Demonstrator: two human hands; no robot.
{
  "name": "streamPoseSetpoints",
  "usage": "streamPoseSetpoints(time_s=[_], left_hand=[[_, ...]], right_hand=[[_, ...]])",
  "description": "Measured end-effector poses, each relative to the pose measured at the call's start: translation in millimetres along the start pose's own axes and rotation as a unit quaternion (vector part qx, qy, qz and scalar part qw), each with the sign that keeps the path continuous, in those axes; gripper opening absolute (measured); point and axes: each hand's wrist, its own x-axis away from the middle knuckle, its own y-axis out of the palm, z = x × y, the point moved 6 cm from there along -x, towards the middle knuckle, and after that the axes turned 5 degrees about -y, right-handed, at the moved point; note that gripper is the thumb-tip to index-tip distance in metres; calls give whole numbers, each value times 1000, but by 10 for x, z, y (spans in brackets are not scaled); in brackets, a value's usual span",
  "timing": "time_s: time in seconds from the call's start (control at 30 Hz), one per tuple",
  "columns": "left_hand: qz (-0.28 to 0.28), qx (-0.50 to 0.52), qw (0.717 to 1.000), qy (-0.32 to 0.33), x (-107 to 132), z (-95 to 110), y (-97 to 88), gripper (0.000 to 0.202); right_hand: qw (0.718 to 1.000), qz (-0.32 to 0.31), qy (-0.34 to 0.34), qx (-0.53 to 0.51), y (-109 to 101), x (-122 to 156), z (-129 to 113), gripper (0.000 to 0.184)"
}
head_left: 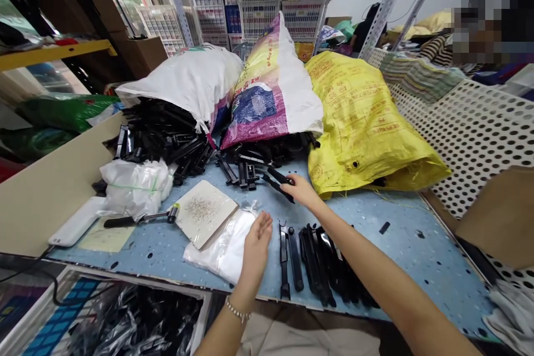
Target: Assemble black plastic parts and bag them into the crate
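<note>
My right hand point(301, 189) reaches forward over the blue table point(396, 256) and closes its fingers on a black plastic part point(277, 181) at the edge of the pile of black parts point(258, 158) spilling from the sacks. My left hand point(256, 247) hovers open, palm turned inward, above a white plastic bag point(223, 247). To its right a row of several black parts point(317, 264) lies lined up near the table's front edge. A beige board point(204, 211) sprinkled with tiny metal bits sits left of the hands.
Three sacks lie at the back: white point(187, 80), pink and white point(271, 89), yellow point(362, 122). A small hammer point(142, 218) and bundled white bags point(136, 186) are at left. A white perforated panel point(471, 133) and cardboard point(500, 217) stand right. Another person sits far right.
</note>
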Motion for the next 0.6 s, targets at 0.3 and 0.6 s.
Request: streamPoseSetpoints(time_s=[0.3,0.6], left_hand=[[-124,43,990,-56,292,496,561,37],[-99,-38,994,-22,593,450,498,39]], right_hand=[[958,67,-277,-27,-461,1433,-548,27],[978,47,-144,-144,-413,1191,-460,36]])
